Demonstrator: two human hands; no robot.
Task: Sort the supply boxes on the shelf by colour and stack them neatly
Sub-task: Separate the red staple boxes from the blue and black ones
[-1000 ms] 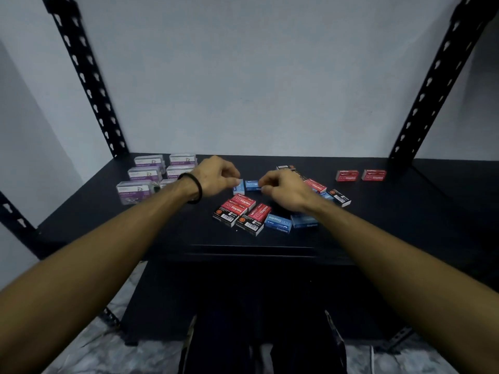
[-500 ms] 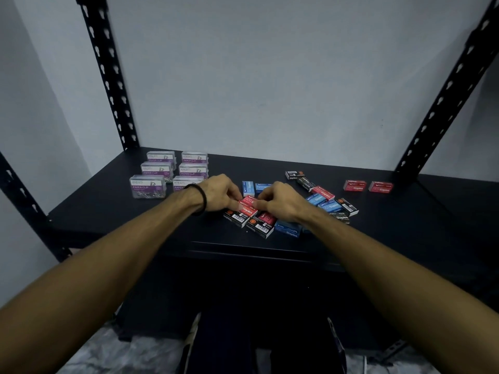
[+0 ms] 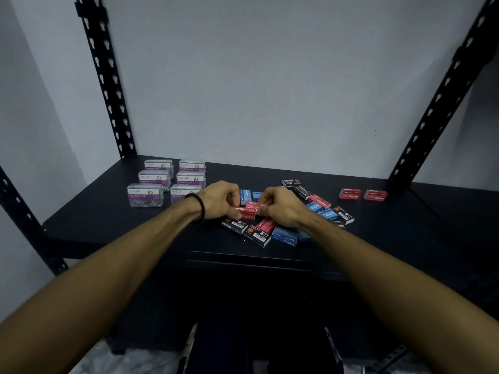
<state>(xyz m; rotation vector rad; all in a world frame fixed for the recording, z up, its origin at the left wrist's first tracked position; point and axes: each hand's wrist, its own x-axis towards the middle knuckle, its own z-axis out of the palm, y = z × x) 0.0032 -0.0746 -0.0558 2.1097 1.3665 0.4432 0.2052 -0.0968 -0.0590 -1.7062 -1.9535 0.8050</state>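
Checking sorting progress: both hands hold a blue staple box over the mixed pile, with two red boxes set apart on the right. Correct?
Not quite. In the head view the left hand and right hand hold a red staple box, not blue. The two red boxes do sit apart on the right.

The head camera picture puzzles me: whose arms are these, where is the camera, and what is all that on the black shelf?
No machine here: a person wears a camera on the head, looking down at their own arms. The left hand and right hand meet over a scatter of small staple boxes, and their fingers together pinch a red staple box. Around it on the black shelf lie more red, blue and black boxes. At the back left stand clear paper clip boxes in neat rows. Two red boxes sit apart on the right.
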